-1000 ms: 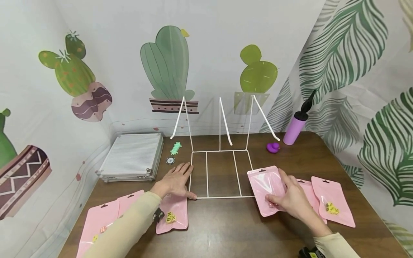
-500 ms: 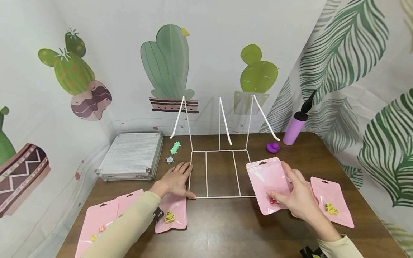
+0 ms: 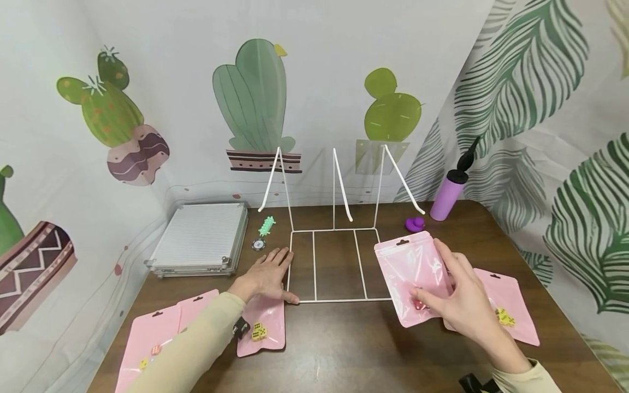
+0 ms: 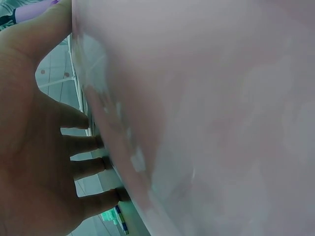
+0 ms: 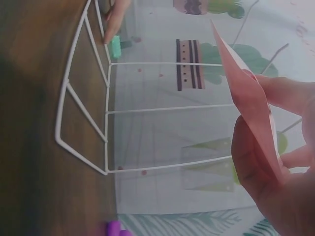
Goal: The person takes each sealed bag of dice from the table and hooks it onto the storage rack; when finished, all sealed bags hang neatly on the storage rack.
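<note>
My right hand (image 3: 467,300) pinches a pink zip pouch (image 3: 405,265) between thumb and fingers, raised off the table at the front right of the white wire rack (image 3: 314,267). Red dice (image 3: 419,303) show through its lower part. In the right wrist view the pouch (image 5: 246,96) is seen edge-on, thumb on one face and fingers on the other. My left hand (image 3: 265,278) rests with spread fingers at the rack's left side, the thumb on its front corner. Another pink pouch (image 3: 270,316) with yellow dice (image 3: 259,331) lies partly beneath the left wrist.
Three bare prongs (image 3: 342,185) slope forward from the rack. Pink pouches lie at the left (image 3: 152,327) and right (image 3: 516,305). A silver case (image 3: 199,234), green toy (image 3: 267,225), poker chip (image 3: 259,244), purple duck (image 3: 415,224) and purple pump (image 3: 448,196) stand farther back.
My right hand has lifted the pink pouch with red dice up off the other pouches, tilting it more upright. The left hand has stayed in place.
</note>
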`<state>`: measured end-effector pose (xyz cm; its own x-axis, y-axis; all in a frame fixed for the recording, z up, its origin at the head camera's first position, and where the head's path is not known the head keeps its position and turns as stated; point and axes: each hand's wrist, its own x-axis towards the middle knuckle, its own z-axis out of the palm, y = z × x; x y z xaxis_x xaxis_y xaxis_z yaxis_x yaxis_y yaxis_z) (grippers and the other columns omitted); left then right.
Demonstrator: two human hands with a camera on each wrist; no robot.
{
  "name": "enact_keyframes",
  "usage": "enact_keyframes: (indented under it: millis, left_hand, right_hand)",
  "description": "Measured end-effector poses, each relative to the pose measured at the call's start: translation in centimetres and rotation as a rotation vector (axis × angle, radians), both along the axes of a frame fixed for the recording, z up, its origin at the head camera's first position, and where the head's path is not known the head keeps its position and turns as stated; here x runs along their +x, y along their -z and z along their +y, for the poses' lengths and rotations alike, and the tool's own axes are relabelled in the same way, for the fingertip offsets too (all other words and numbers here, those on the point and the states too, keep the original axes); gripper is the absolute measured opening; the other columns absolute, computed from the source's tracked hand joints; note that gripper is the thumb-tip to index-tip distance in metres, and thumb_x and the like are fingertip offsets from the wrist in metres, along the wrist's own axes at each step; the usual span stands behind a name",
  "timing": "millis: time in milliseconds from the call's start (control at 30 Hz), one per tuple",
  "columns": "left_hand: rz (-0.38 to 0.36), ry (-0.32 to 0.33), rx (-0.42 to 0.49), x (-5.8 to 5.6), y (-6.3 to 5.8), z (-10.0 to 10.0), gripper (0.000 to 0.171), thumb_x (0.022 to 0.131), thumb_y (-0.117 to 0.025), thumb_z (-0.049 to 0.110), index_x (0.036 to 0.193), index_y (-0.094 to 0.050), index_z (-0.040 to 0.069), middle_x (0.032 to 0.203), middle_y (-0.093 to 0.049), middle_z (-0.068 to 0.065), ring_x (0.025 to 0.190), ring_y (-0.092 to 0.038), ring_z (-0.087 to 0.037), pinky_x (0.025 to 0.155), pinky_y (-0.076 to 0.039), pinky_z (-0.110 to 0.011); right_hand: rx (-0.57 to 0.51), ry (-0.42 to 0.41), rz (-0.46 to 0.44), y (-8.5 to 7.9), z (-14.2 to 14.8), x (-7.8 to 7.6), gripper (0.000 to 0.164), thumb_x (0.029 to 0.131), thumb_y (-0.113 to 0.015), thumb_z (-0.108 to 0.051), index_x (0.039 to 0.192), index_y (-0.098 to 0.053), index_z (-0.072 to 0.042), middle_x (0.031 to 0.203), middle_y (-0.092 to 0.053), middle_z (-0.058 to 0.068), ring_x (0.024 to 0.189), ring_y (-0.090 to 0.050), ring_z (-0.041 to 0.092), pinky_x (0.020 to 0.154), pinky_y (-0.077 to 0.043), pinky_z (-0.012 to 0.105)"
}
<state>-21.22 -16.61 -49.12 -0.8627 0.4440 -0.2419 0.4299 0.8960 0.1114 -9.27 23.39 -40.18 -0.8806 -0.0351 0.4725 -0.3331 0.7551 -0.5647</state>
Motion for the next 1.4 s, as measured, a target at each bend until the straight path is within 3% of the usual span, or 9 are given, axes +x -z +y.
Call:
enact_keyframes:
  millis: [267,767,967,1067,1233,1400]
  left_hand:
    - [0.003,-0.001,0.008,0.1,-0.1,0.0,0.129,0.061,-0.067,0.082,0.156,-0.02,0.009,0.163,-0.017,-0.013,0.149,-0.016,-0.034,0.117,-0.022,-0.056]
    - [0.001,0.004,0.015,0.1,0.1,0.0,0.129,0.061,-0.067,0.082,0.156,-0.02,0.009,0.163,-0.017,-0.013,0.149,-0.017,-0.034,0.117,-0.022,-0.056]
    - [-0.003,-0.004,0.013,0.1,0.0,0.0,0.13,0.06,-0.067,0.082,0.156,-0.019,0.009,0.163,-0.016,-0.012,0.149,-0.016,-0.034,0.117,-0.021,-0.056]
    - [-0.007,-0.009,0.013,0.1,0.0,0.0,0.13,0.06,-0.068,0.082,0.156,-0.019,0.01,0.163,-0.016,-0.012,0.149,-0.016,-0.034,0.117,-0.021,-0.056]
    - [-0.004,-0.01,0.006,0.0,0.0,0.1,0.13,0.06,-0.067,0.082,0.156,-0.019,0.01,0.163,-0.016,-0.012,0.149,-0.016,-0.034,0.118,-0.021,-0.055]
    - [-0.009,-0.014,0.0,0.0,0.1,0.0,0.13,0.06,-0.067,0.083,0.157,-0.019,0.011,0.163,-0.015,-0.011,0.149,-0.015,-0.033,0.118,-0.02,-0.055]
  right_hand:
    - [-0.029,-0.047,0.143,-1.4,-0.1,0.7,0.113,0.05,-0.095,-0.004,0.149,-0.041,-0.012,0.106,-0.055,0.005,0.082,-0.04,-0.001,0.058,-0.035,0.015]
    - [-0.103,-0.1,0.213,-3.0,-0.5,1.2,0.113,0.045,-0.093,0.006,0.146,-0.044,-0.006,0.106,-0.051,-0.001,0.068,-0.042,0.0,0.047,-0.04,0.01]
    - [-0.176,-0.174,0.283,-3.4,-0.5,0.7,0.113,0.04,-0.091,0.013,0.143,-0.045,0.004,0.107,-0.051,0.001,0.067,-0.046,0.002,0.043,-0.041,0.011]
    - [-0.187,-0.2,0.319,-3.6,-0.4,0.4,0.111,0.041,-0.093,0.009,0.141,-0.045,0.007,0.109,-0.052,0.001,0.067,-0.048,0.001,0.044,-0.042,0.01]
    - [-0.201,-0.223,0.355,-4.0,-0.3,-0.2,0.101,0.054,-0.096,-0.01,0.14,-0.045,0.009,0.106,-0.052,0.003,0.064,-0.051,-0.001,0.046,-0.045,0.01]
    - [-0.216,-0.239,0.384,-4.4,-0.2,-0.7,0.096,0.066,-0.09,-0.031,0.139,-0.044,0.011,0.104,-0.052,0.004,0.064,-0.053,-0.003,0.048,-0.046,0.009]
